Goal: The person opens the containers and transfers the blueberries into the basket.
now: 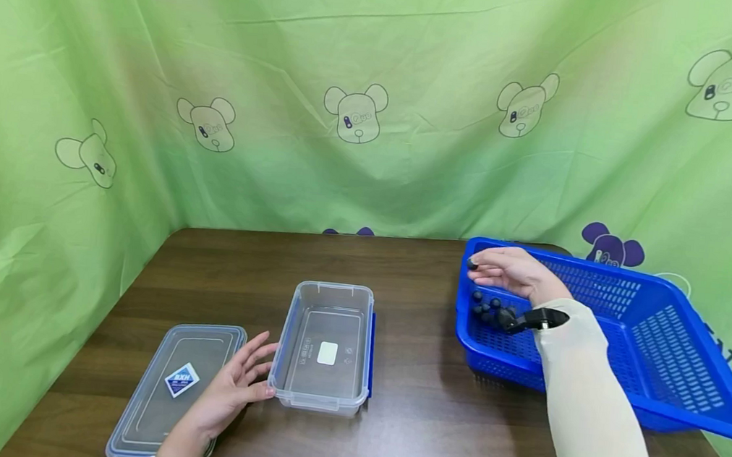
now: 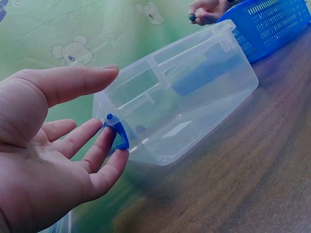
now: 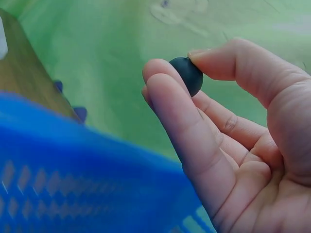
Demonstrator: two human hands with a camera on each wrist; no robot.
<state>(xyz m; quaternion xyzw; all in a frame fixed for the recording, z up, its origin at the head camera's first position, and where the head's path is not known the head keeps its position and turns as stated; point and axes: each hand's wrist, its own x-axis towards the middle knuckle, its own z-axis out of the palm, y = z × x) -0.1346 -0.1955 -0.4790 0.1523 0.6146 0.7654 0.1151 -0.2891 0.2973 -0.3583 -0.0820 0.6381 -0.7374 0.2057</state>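
Between the thumb and fingers of my right hand is a small dark ball, matte and round. That hand is raised over the left end of a blue plastic basket, where several similar dark balls lie on the bottom. At the left side of a clear plastic food container with no lid on it, my left hand touches the wall with loosely extended fingers. Its fingertips rest by a blue clip in the left wrist view. The container holds none of the balls.
A clear lid with a blue-and-white label lies flat left of the container, partly behind my left hand. Wooden table surface separates container and basket. A green printed curtain hangs along the back and sides.
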